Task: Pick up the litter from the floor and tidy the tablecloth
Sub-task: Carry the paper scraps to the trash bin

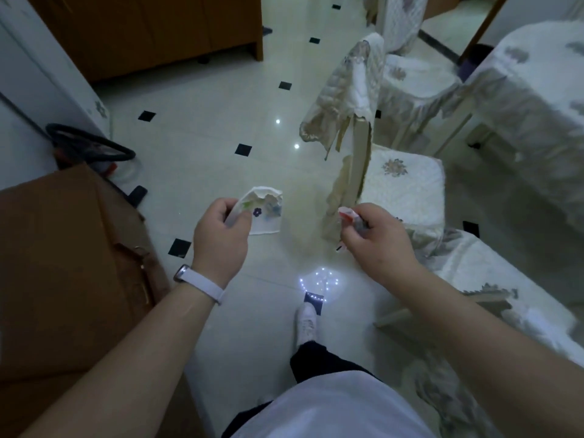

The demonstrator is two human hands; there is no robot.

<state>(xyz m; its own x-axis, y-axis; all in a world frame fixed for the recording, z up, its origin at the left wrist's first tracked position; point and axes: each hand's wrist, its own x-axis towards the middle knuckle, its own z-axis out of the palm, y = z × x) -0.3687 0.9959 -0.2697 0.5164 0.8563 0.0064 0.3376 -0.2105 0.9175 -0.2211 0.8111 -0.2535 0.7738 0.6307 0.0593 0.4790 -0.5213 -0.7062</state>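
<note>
Glossy white floor tiles with small black diamond insets [205,137] fill the room below the standing person, with a brown wooden cabinet [142,33] at the far side and a brown cardboard box [63,248] close on the left. Both pieces of litter are off the floor and held at waist height.

The left hand [221,229], which has a white wristband [202,284], holds a crumpled white paper piece printed with a purple flower [264,213]; its thumb and curled fingers pinch the near edge. The right hand [376,238] pinches a small red-and-white wrapper [347,214] between thumb and forefinger, with the other fingers curled under. Whether the small scrap showing just below that hand belongs to the same wrapper cannot be told.

To the right stand chairs in cream quilted covers [401,184], and beyond them a table under a white tablecloth with grey flower patches [531,90], well apart from both hands.

The picking-up seems mostly done; no bin is in view. A good way on would likely be to gather both scraps into one hand and crush them tight so nothing slips out. That leaves the other hand free for the cloth. A look over the tiles for leftover bits, especially near the chair legs, would help before turning to the table.
</note>
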